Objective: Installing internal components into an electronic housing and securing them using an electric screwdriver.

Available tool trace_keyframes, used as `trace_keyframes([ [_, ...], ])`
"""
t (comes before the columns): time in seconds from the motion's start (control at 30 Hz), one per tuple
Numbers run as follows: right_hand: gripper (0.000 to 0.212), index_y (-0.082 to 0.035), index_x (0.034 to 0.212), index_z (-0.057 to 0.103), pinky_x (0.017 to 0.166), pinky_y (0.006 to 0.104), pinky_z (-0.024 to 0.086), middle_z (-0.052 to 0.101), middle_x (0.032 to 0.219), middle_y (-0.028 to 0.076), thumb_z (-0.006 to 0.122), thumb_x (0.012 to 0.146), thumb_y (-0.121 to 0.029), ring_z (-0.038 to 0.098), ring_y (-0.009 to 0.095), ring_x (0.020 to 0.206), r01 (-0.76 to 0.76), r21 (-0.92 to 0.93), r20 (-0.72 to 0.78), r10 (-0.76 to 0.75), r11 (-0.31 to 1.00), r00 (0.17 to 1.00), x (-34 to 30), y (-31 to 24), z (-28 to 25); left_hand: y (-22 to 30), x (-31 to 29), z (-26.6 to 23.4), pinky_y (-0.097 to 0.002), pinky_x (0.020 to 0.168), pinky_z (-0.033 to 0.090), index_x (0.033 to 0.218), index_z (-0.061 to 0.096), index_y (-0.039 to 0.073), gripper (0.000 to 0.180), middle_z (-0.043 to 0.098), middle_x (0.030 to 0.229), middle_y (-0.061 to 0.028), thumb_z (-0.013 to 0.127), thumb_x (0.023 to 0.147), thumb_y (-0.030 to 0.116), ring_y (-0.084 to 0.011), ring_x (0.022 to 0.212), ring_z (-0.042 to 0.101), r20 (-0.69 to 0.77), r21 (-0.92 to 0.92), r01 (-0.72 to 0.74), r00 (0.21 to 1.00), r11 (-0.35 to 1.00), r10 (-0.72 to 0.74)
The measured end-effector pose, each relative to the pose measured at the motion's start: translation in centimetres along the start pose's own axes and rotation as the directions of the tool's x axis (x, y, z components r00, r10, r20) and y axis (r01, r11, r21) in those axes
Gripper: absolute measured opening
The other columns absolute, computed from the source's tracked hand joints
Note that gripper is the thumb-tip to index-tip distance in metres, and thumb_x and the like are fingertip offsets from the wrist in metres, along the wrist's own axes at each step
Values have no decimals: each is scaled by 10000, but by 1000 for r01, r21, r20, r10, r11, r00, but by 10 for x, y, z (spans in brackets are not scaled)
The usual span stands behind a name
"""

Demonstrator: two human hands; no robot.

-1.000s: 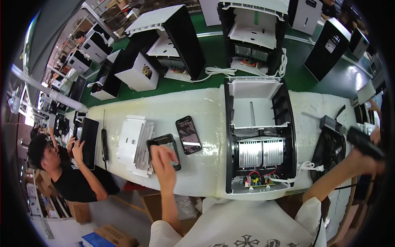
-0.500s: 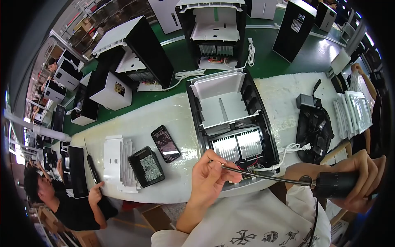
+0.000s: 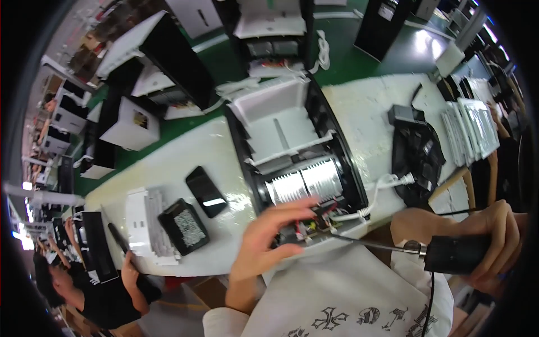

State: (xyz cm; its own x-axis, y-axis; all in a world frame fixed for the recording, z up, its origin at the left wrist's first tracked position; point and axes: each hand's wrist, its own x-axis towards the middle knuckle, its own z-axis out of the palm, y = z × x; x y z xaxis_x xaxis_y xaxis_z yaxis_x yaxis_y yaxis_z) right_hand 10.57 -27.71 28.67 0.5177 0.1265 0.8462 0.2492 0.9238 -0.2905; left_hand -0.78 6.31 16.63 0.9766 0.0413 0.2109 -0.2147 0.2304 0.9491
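Note:
My right hand (image 3: pixel 497 244) is wrapped round a black electric screwdriver (image 3: pixel 456 254) with a long thin shaft pointing left. The shaft's tip is close to the near end of an open black-and-white appliance housing (image 3: pixel 349 168). My left hand (image 3: pixel 263 238) reaches over that same end with thumb and fingers apart, close to a cluster of red and yellow wires (image 3: pixel 307 226); whether it touches them I cannot tell. Beyond the wires, two ribbed silvery metal blocks (image 3: pixel 303 181) lie inside the housing. A white power cord (image 3: pixel 387 182) comes out at its right side.
Left of the housing lie a phone (image 3: pixel 205 192), a black bin of small screws (image 3: pixel 191 230) and stacked white panels (image 3: pixel 147 224). A black bag (image 3: pixel 416 157) lies right. More housings (image 3: pixel 275 22) stand on the green surface behind. A co-worker (image 3: pixel 106 292) is at the left.
My left hand has left the screwdriver's tip and opened over the wires. The tip is lower, near the housing's end. The whole view has shifted, and things appear further left and higher.

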Motion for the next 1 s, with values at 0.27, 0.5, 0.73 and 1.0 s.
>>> trace_keyframes([
  [0.27, 472, -38, 1041, 473, 369, 138, 494, 581, 699, 11, 802, 719, -146, 580, 60, 444, 133, -56, 211, -118, 990, 970, 13, 58, -6, 2, -73, -120, -299, 763, 485, 1010, 580, -30, 138, 646, 939, -120, 486, 985, 68, -179, 829, 609, -651, 740, 454, 668, 496, 361],
  [0.5, 571, -26, 1044, 354, 328, 264, 526, 530, 643, 100, 828, 748, -146, 575, 176, 392, -79, -487, 172, 184, 870, 968, -26, 107, -2, -28, -146, -169, -356, 696, 439, 959, 558, -26, 82, 541, 876, -158, 562, 881, -50, -272, 769, 559, -648, 759, 644, 761, 97, 18],
  [0.73, 651, -38, 1015, 330, 349, 304, 528, 529, 620, 102, 880, 688, -158, 586, 207, 418, -83, -515, 247, 240, 853, 939, -39, 108, -2, -25, -112, -154, -350, 661, 420, 892, 537, -34, 66, 500, 833, -126, 557, 854, -84, -266, 711, 523, -654, 751, 639, 755, 167, 50],
  [1.0, 600, -49, 1017, 331, 347, 285, 517, 532, 645, 112, 846, 723, -146, 572, 212, 428, -99, -525, 220, 247, 845, 944, -54, 113, -9, -33, -124, -161, -275, 744, 455, 962, 563, -25, 41, 604, 876, -97, 542, 943, 3, -166, 790, 583, -749, 649, 662, 642, 376, 162],
])
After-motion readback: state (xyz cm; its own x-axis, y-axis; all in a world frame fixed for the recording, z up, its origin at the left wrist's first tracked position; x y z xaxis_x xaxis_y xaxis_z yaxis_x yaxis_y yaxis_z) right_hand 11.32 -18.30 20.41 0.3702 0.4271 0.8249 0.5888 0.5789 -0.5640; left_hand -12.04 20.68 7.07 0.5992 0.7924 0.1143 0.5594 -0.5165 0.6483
